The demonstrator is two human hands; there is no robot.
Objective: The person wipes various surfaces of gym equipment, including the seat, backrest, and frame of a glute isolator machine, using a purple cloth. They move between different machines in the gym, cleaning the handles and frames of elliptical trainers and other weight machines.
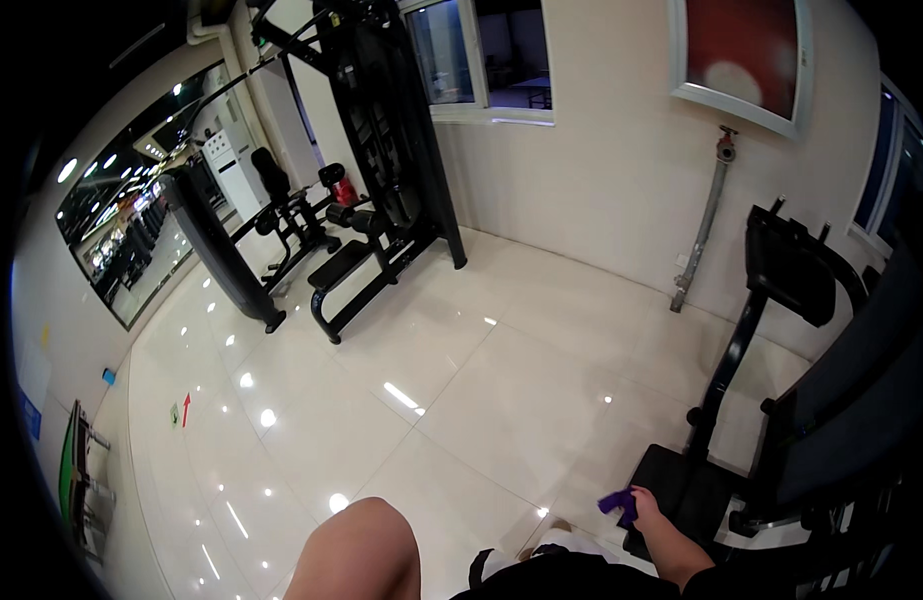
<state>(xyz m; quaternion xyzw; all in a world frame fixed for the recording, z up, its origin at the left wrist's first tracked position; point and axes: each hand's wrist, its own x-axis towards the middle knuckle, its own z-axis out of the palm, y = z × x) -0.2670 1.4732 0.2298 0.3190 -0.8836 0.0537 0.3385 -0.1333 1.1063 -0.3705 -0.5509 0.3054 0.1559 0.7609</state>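
Note:
My right hand (642, 507) is closed around a crumpled purple cloth (616, 502), part of which hangs out to its left. Below and beside that hand lies the black foot platform (679, 480) of an exercise machine. My left hand is out of view. At the bottom edge a bent bare limb (360, 551) shows, a knee or an elbow; I cannot tell which. Black clothing (551, 581) covers my body, and a light-coloured shoe (560, 536) shows just past it.
A black padded machine (791, 270) rises at right. Ahead stands a weight-stack machine (390, 120) with a low bench seat (341, 266). A grey pipe (701, 225) runs down the wall. Glossy floor tiles (461, 367) bear a red arrow (186, 410). A folded green-topped table (71, 465) leans at left.

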